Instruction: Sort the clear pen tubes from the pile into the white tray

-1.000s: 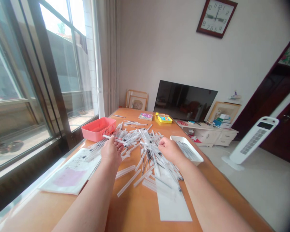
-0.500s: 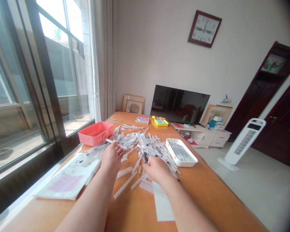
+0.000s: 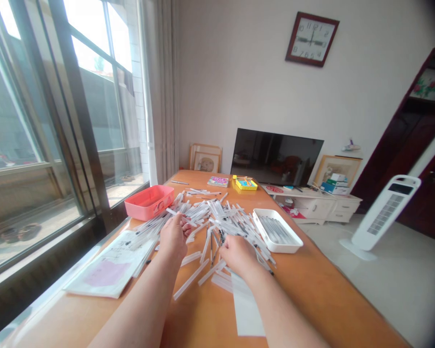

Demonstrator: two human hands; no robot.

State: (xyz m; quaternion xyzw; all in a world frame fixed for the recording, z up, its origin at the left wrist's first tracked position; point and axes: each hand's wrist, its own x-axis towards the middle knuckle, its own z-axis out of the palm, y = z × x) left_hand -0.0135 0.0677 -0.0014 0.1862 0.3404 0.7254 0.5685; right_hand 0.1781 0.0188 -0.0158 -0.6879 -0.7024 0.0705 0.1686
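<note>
My left hand (image 3: pixel 174 238) is closed round a translucent white pen tube (image 3: pixel 171 211), which sticks out past the fingers on both sides. To its right, my right hand (image 3: pixel 238 252) is curled shut at the near side of a loose heap of pen tubes (image 3: pixel 227 218). Small black pen parts (image 3: pixel 222 236) show by its fingertips; what the fingers hold is hidden. A few separate tubes (image 3: pixel 191 279) lie on the table between my forearms. Under my right wrist is a white sheet of paper (image 3: pixel 247 309).
A red plastic basket (image 3: pixel 141 211) stands left of the heap, and a white tray (image 3: pixel 293 249) with grey pens is at right. A booklet (image 3: pixel 105 274) lies near left. Farther back on the wooden table (image 3: pixel 311 295) are a yellow box (image 3: pixel 247 185) and a colourful book (image 3: pixel 218 181).
The whole view has shifted slightly, so things appear a little farther right. Both hands keep nearly the same pose over the heap, the left with the pen tube still in it.
</note>
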